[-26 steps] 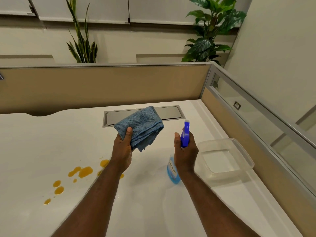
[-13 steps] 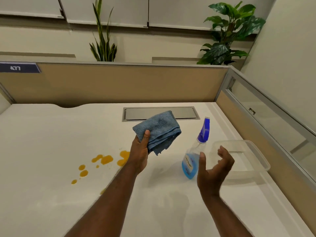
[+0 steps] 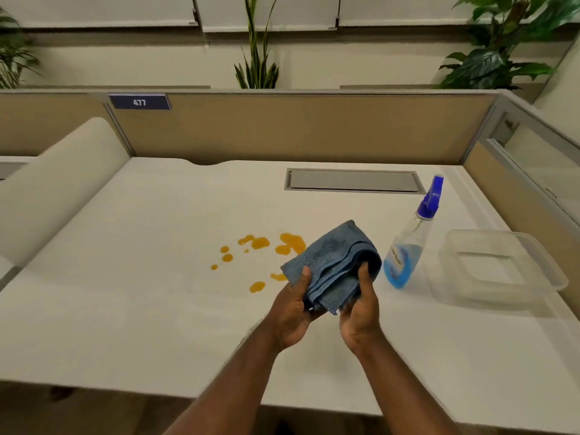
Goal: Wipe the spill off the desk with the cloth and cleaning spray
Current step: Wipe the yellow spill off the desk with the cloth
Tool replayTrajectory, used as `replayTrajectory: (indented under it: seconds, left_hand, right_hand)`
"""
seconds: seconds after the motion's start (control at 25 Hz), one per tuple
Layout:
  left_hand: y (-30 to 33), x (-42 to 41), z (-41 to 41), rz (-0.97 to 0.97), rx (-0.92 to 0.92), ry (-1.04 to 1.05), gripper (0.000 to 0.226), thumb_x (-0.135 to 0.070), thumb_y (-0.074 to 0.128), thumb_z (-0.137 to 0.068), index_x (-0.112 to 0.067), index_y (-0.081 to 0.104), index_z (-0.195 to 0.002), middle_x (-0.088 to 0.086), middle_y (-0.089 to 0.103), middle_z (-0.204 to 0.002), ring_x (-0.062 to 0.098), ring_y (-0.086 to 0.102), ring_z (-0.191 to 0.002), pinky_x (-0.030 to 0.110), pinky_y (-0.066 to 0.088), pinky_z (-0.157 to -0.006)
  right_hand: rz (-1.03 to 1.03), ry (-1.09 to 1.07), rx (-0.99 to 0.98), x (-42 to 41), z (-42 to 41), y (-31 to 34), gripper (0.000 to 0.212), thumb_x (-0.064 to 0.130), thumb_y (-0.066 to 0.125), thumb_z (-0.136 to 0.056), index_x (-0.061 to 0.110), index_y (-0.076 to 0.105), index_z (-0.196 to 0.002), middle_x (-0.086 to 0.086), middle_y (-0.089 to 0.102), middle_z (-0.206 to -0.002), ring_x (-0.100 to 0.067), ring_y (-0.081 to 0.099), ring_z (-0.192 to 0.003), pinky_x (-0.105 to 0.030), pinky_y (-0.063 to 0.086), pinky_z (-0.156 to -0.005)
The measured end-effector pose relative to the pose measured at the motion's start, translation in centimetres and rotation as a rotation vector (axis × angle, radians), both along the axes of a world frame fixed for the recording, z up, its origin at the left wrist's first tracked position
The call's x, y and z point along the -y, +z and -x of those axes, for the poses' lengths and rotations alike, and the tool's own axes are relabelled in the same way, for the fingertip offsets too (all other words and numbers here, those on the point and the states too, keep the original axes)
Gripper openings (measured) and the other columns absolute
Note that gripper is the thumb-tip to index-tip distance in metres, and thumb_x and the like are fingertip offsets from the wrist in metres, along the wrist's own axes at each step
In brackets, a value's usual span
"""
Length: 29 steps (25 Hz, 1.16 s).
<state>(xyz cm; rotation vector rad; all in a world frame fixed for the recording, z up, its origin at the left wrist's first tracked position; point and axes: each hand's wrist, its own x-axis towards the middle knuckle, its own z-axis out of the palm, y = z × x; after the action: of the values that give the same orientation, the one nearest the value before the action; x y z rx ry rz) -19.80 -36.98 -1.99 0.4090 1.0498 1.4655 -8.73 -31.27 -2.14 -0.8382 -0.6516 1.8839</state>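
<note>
Both hands, left hand (image 3: 293, 312) and right hand (image 3: 361, 312), grip the folded cloth (image 3: 332, 265) above the desk (image 3: 125, 277); fingers hidden underneath. Cloth overlaps part of the orange spill (image 3: 260, 246). Spray bottle (image 3: 411, 243) stands right (label unreadable), beside clear tub (image 3: 502, 271).

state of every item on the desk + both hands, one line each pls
cloth: folded, held off the desk by both hands
left hand: closed on cloth
right hand: closed on cloth
spray bottle: upright on desk, partly full, untouched
spill: orange drops, not yet wiped
plastic container: open, empty
</note>
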Motion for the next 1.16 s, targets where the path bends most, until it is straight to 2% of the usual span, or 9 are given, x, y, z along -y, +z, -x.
replayTrajectory:
  seconds: [0.12, 0.28, 0.36, 0.52, 0.6, 0.72, 0.84, 1.0, 1.16]
  left_hand:
    - [0.0, 2.1, 0.9, 0.113, -0.196, -0.088, 0.053, -0.059, 0.06, -0.08, -0.025, 0.062, -0.121, 0.002, 0.073, -0.111, 0.015, 0.068, -0.095, 0.034, 0.052, -0.082]
    - [0.3, 3.0, 4.0, 0.129, -0.326, -0.183, 0.041, -0.057, 0.053, -0.089, -0.028, 0.061, -0.116, -0.005, 0.074, -0.102, 0.01, 0.067, -0.085, 0.029, 0.048, -0.076]
    - [-0.1, 3.7, 6.8, 0.125, -0.505, -0.237, 0.04, -0.055, 0.048, -0.092, -0.023, 0.061, -0.112, -0.007, 0.074, -0.095, 0.009, 0.067, -0.078, 0.027, 0.047, -0.069]
    - [-2.6, 6.1, 16.0, 0.089, -0.835, -0.061, 0.015, -0.04, 0.054, -0.094, -0.031, 0.065, -0.09, -0.008, 0.073, -0.084, 0.008, 0.064, -0.069, 0.02, 0.047, -0.065]
    - [-3.5, 7.2, 20.3, 0.067, -0.943, 0.111, 0.01, -0.035, 0.056, -0.094, -0.035, 0.064, -0.088, -0.012, 0.071, -0.083, 0.007, 0.063, -0.072, 0.016, 0.047, -0.064]
    - [-4.8, 7.8, 24.4, 0.052, -1.107, 0.176, 0.004, -0.039, 0.057, -0.092, -0.042, 0.06, -0.091, -0.021, 0.067, -0.092, 0.003, 0.061, -0.082, 0.012, 0.043, -0.061]
    - [-5.4, 7.0, 25.5, 0.028, -1.171, 0.132, 0.008, -0.042, 0.058, -0.091, -0.04, 0.059, -0.099, -0.021, 0.065, -0.099, -0.002, 0.06, -0.088, 0.016, 0.042, -0.063]
    - [-5.3, 5.4, 24.3, -0.022, -1.168, 0.143, 0.015, -0.046, 0.055, -0.09, -0.037, 0.059, -0.102, -0.019, 0.064, -0.1, -0.004, 0.06, -0.087, 0.019, 0.042, -0.062]
    - [-4.7, 3.5, 22.0, -0.062, -1.164, 0.164, 0.018, -0.048, 0.053, -0.088, -0.039, 0.058, -0.102, -0.02, 0.064, -0.098, -0.004, 0.059, -0.086, 0.021, 0.042, -0.064]
  right_hand:
    - [-0.093, -0.032, -0.027, 1.3, 1.4, 0.4, 0.055, 0.043, 0.055, -0.09, 0.015, 0.048, -0.137, -0.011, 0.061, -0.132, -0.028, 0.06, -0.118, -0.047, 0.049, -0.095]
    - [-0.059, -0.132, 0.063, 2.4, 5.0, 1.0, 0.041, 0.024, 0.064, -0.086, 0.016, 0.057, -0.126, -0.007, 0.067, -0.123, -0.026, 0.065, -0.11, -0.043, 0.054, -0.087]
    - [-0.067, -0.22, 0.116, 2.0, 6.1, 0.8, 0.03, 0.018, 0.061, -0.091, 0.019, 0.06, -0.121, -0.003, 0.068, -0.118, -0.022, 0.067, -0.106, -0.038, 0.056, -0.082]
    - [-0.287, -0.498, 0.646, 0.8, 5.7, -0.3, 0.022, 0.023, 0.065, -0.09, 0.023, 0.061, -0.112, 0.007, 0.067, -0.11, -0.016, 0.064, -0.103, -0.028, 0.049, -0.084]
    - [-0.423, -0.542, 1.009, 0.5, 4.9, -1.6, 0.033, 0.027, 0.064, -0.09, 0.011, 0.058, -0.119, -0.003, 0.068, -0.11, -0.019, 0.063, -0.1, -0.025, 0.046, -0.081]
    - [-0.481, -0.476, 1.29, 1.1, 5.4, -3.3, 0.038, 0.027, 0.061, -0.092, 0.008, 0.056, -0.125, -0.012, 0.07, -0.112, -0.03, 0.066, -0.099, -0.035, 0.053, -0.08]
    - [-0.507, -0.433, 1.438, 1.4, 6.3, -4.1, 0.04, 0.022, 0.059, -0.092, 0.009, 0.054, -0.13, -0.013, 0.069, -0.116, -0.033, 0.064, -0.103, -0.044, 0.054, -0.084]
    - [-0.524, -0.571, 1.506, 0.3, 5.0, -3.4, 0.042, 0.021, 0.062, -0.09, 0.007, 0.053, -0.129, -0.014, 0.07, -0.109, -0.036, 0.066, -0.094, -0.04, 0.053, -0.074]
    - [-0.495, -0.503, 1.618, -1.6, 2.4, -2.9, 0.048, 0.024, 0.065, -0.087, 0.007, 0.051, -0.131, -0.017, 0.071, -0.102, -0.039, 0.067, -0.084, -0.038, 0.052, -0.066]
